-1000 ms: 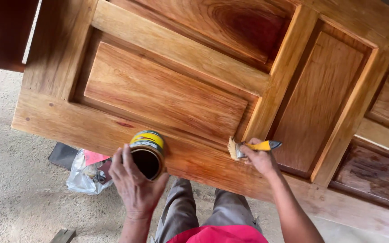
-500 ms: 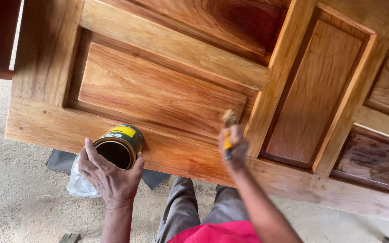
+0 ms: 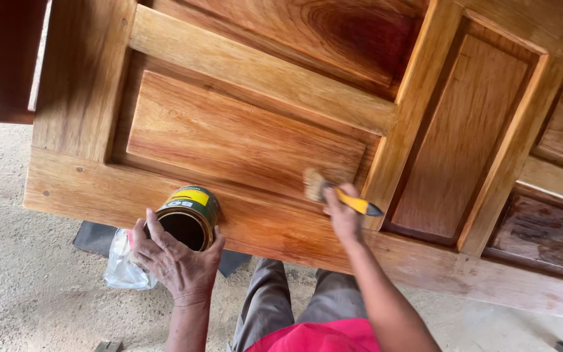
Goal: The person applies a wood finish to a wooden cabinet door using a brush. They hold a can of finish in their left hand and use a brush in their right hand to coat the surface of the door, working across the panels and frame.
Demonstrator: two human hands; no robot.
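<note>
Gripping a small paintbrush [image 3: 333,193], the right hand [image 3: 343,218] is closed around its yellow handle, fingers wrapped tight. The brush lies nearly level, its long axis running left to right: pale bristles point left and slightly up, and the dark handle tip pokes out to the right of the fist. The bristles touch the wooden door [image 3: 281,234] at the lower right corner of a raised panel [image 3: 242,137], just where the panel meets the flat bottom rail. The unbrushed length of that panel stretches away to the left of the bristles, so it lies left of the right hand, along the same line as the brush.

The left hand [image 3: 177,261] is curled around an open tin can [image 3: 189,218], palm over its near side, fingers on the rim. The can has a yellow and green label and a dark inside, and it rests against the near edge of the door. It sits to the left of the brush, near but not touching it; the left hand is the nearer one to it.

The door lies flat, with glossy reddish-brown panels further right. Below its edge are grey trousers [image 3: 275,300], a red shirt [image 3: 314,337], a crumpled plastic bag [image 3: 122,267] just left of the can, and a sandy concrete floor [image 3: 27,287].
</note>
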